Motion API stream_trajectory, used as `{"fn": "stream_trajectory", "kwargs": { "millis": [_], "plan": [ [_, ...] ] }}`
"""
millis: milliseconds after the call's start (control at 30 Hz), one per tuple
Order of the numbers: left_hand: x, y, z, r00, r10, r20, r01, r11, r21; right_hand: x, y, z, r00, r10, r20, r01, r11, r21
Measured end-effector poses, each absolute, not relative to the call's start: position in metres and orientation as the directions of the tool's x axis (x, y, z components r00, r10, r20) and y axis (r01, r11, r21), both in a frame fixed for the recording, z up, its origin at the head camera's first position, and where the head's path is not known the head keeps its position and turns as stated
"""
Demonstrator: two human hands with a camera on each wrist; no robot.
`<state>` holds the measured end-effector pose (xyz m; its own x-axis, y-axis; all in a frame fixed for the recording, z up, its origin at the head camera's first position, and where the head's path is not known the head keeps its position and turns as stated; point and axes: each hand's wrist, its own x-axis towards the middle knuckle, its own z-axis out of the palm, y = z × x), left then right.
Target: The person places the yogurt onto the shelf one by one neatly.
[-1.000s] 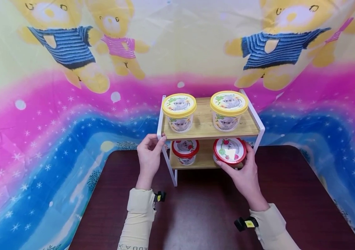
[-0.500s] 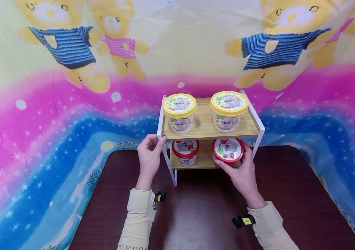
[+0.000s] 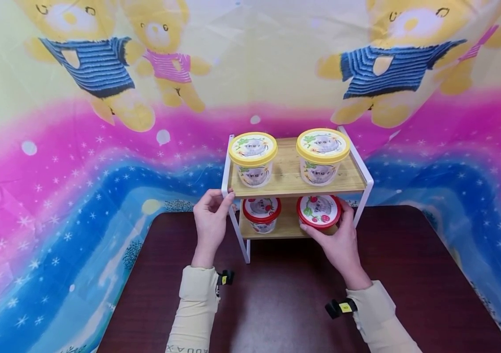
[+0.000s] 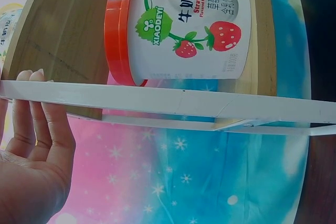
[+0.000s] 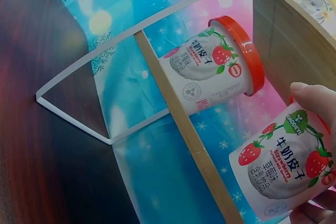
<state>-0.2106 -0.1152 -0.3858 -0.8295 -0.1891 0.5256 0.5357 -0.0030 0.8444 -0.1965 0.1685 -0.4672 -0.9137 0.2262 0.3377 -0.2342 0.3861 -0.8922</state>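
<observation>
My right hand (image 3: 340,242) grips a red-lidded strawberry milk tub (image 3: 318,212) at the right of the lower shelf, thumb in front and fingers round its right side. In the right wrist view this tub (image 5: 286,163) is at the shelf's front edge; whether it touches the board I cannot tell. With its fingers curled round the white metal frame, my left hand (image 3: 211,220) holds the rack's upper left front corner. A second red-lidded tub (image 3: 262,214) stands on the lower shelf at left, also large in the left wrist view. The rack (image 3: 286,166) has two wooden shelves.
On the upper shelf stand two yellow-lidded tubs, one left (image 3: 253,159) and one right (image 3: 322,157). The rack is on a dark brown table (image 3: 272,304). A bear-printed cloth (image 3: 250,59) hangs close behind it.
My right hand has moved slightly left with the red-lidded tub, whose lid has turned a little. The left hand and the other tubs stay in place.
</observation>
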Motion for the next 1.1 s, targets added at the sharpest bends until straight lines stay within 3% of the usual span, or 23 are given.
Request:
{"fn": "stream_trajectory", "kwargs": {
  "millis": [1100],
  "plan": [
    [-0.212, -0.115, -0.388, -0.817, -0.209, 0.538, 0.554, -0.02, 0.833, -0.212, 0.165, -0.47, -0.914, 0.264, 0.308, -0.172, 0.435, -0.884]
  ]
}}
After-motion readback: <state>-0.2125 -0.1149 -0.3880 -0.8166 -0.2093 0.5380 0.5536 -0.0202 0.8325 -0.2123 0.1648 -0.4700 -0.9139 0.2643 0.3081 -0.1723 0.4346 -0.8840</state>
